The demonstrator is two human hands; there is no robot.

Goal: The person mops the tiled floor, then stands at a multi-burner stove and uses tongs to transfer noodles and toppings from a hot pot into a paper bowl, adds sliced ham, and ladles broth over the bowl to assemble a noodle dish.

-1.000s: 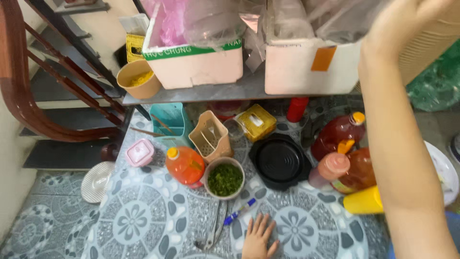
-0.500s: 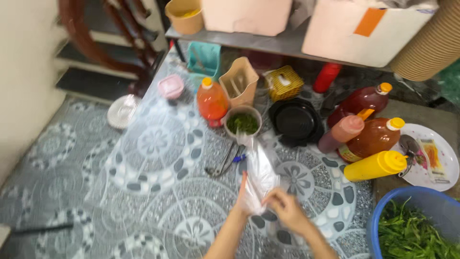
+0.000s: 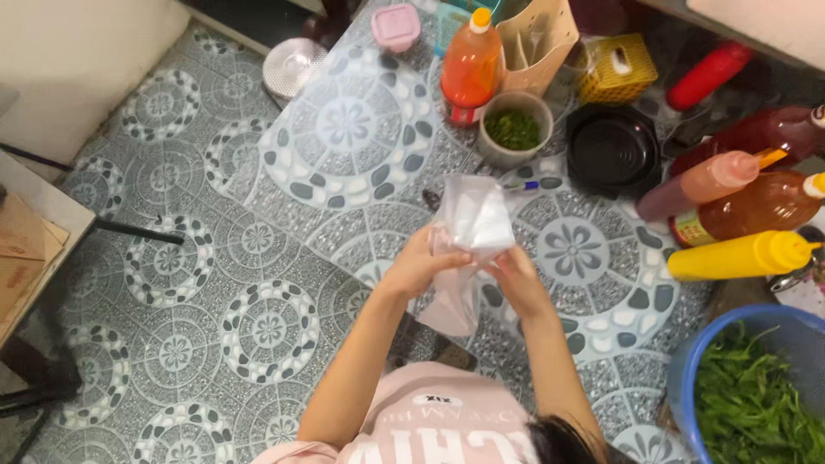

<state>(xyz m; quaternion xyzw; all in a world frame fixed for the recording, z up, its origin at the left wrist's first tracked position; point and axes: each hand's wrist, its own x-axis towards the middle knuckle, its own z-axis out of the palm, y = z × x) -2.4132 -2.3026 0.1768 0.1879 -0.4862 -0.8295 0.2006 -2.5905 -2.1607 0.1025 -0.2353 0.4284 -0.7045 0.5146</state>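
A clear plastic bag [image 3: 474,225] is held up over the patterned table [image 3: 344,146]. My left hand [image 3: 424,263] pinches its left edge and my right hand [image 3: 518,277] pinches its right edge, both just below the bag's upper part. The bag's lower end hangs down between my forearms. Beyond the bag stands a small grey bowl of chopped greens [image 3: 514,129] and an orange bottle [image 3: 471,67].
A black dish [image 3: 612,148], yellow box [image 3: 614,69], beige holder [image 3: 534,36], pink tub [image 3: 395,26], several sauce bottles [image 3: 739,215] and a yellow squeeze bottle [image 3: 739,255] stand at the table's far side. A blue basin of leafy greens [image 3: 749,387] sits lower right. Tiled floor [image 3: 172,283] lies left.
My right arm came down from the boxes above. Both hands have come together on the plastic bag and lifted it higher, and the view has tipped down toward the floor.
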